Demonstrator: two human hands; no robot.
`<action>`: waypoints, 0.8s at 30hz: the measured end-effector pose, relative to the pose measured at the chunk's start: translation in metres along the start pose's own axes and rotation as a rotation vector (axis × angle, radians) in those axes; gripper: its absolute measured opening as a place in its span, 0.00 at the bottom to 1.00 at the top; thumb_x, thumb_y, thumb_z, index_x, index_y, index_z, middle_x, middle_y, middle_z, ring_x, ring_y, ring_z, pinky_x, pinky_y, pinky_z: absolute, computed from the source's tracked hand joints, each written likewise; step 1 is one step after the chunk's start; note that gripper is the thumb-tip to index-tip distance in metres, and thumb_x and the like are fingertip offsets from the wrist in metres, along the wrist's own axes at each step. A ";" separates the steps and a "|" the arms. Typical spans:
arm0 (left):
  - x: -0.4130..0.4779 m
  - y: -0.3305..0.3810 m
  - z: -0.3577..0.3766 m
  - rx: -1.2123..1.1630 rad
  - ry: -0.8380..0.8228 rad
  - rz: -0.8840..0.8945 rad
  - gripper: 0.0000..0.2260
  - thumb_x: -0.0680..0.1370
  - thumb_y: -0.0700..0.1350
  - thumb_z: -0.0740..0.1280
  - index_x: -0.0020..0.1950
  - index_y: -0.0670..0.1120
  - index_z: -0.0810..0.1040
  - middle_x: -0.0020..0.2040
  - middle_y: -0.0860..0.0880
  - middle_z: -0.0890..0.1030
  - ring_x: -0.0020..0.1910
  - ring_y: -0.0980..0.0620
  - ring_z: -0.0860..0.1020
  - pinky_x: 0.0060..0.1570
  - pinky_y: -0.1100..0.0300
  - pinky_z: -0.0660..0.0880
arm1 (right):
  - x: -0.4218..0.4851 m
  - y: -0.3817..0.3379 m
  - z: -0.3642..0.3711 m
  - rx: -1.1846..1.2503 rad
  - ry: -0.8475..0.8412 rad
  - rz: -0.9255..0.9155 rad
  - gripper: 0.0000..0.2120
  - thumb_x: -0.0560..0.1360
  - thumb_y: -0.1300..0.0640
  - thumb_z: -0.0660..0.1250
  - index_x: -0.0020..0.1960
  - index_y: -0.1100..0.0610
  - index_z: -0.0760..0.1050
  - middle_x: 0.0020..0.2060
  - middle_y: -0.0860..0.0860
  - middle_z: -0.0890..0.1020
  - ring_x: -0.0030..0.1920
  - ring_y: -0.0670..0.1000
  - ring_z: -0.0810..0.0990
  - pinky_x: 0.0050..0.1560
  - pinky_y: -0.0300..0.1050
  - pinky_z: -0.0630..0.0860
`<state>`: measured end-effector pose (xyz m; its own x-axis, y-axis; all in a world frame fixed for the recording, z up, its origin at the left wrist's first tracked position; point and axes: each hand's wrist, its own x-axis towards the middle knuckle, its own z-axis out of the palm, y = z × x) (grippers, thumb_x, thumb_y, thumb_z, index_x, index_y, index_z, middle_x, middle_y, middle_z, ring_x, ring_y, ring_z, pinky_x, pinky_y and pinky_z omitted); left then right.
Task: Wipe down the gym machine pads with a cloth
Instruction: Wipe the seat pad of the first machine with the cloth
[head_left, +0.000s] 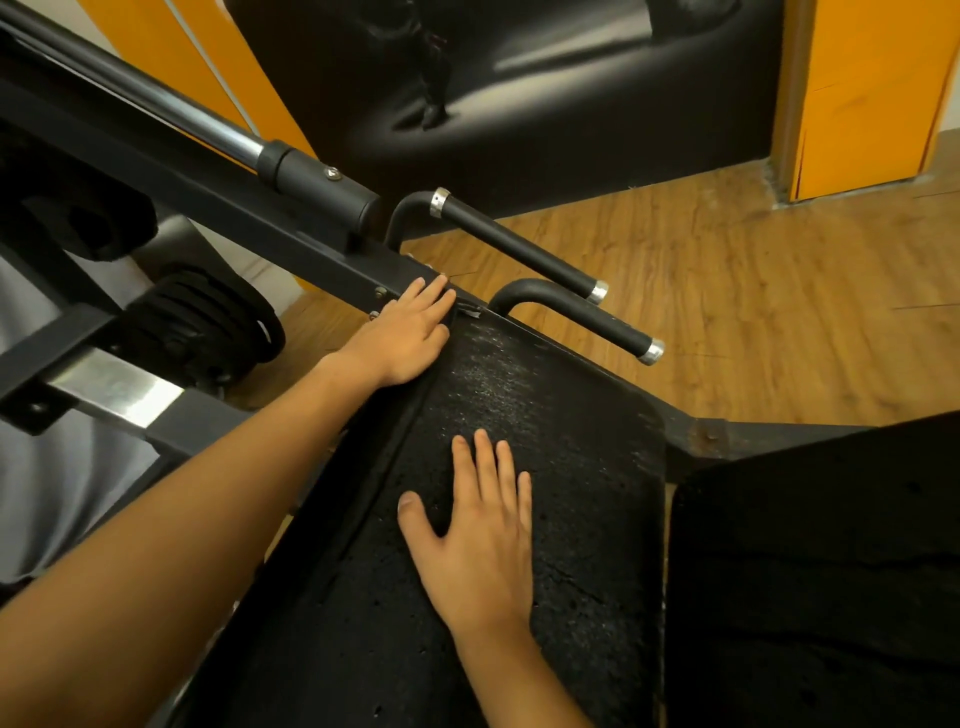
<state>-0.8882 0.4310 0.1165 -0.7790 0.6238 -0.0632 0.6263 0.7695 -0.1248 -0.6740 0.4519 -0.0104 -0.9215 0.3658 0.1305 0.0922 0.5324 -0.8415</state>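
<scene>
A long black pad (587, 467) of the gym machine is seen running from the near edge of the view away toward the far side, where two black handles (524, 249) with silver end caps stick out to the right over the wooden floor (727, 291). The pad's surface is rough and pitted, with a pale, dusty sheen at its far end.

The right hand (475, 525) is laid flat on the middle of the pad, palm down, fingers straight and close together, the thumb spread out to the left. The left hand (402, 338) is placed farther away, at the pad's far left corner, where fingers held straight and together are rested across the seam between the pad and the dark steel frame (291, 249). Nothing is gripped by either hand.

No cloth is to be seen in either hand or anywhere on the machine, so wiping is judged not to be under way at this moment. Once a cloth is held, strokes would best be drawn along the pad's near-to-far axis; the dusty far end lies nearer the left hand, the middle and near part nearer the right. A second black pad (810, 571) lies just to the right, nearest the right hand.
</scene>
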 end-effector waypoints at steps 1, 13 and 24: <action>-0.001 -0.002 0.000 -0.009 -0.008 -0.006 0.25 0.87 0.49 0.53 0.84 0.49 0.50 0.84 0.52 0.44 0.82 0.50 0.42 0.80 0.44 0.47 | 0.000 0.000 0.000 -0.007 -0.008 0.001 0.37 0.80 0.30 0.48 0.84 0.44 0.43 0.82 0.41 0.39 0.79 0.43 0.30 0.80 0.51 0.33; 0.014 0.008 0.001 -0.067 -0.012 -0.066 0.25 0.87 0.45 0.53 0.84 0.47 0.51 0.84 0.47 0.49 0.82 0.41 0.44 0.80 0.46 0.47 | 0.000 0.000 0.002 -0.006 0.017 -0.003 0.37 0.80 0.31 0.49 0.84 0.44 0.45 0.83 0.42 0.42 0.80 0.43 0.32 0.81 0.51 0.34; -0.030 -0.001 0.011 -0.130 0.064 -0.058 0.26 0.87 0.44 0.54 0.84 0.45 0.50 0.84 0.47 0.48 0.82 0.44 0.45 0.79 0.50 0.46 | 0.000 -0.001 0.000 -0.005 0.012 -0.008 0.37 0.81 0.32 0.50 0.84 0.45 0.46 0.83 0.43 0.42 0.80 0.44 0.33 0.80 0.50 0.33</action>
<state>-0.8659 0.4104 0.1073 -0.8134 0.5817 0.0041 0.5817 0.8134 0.0030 -0.6744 0.4512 -0.0100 -0.9176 0.3707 0.1434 0.0867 0.5388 -0.8380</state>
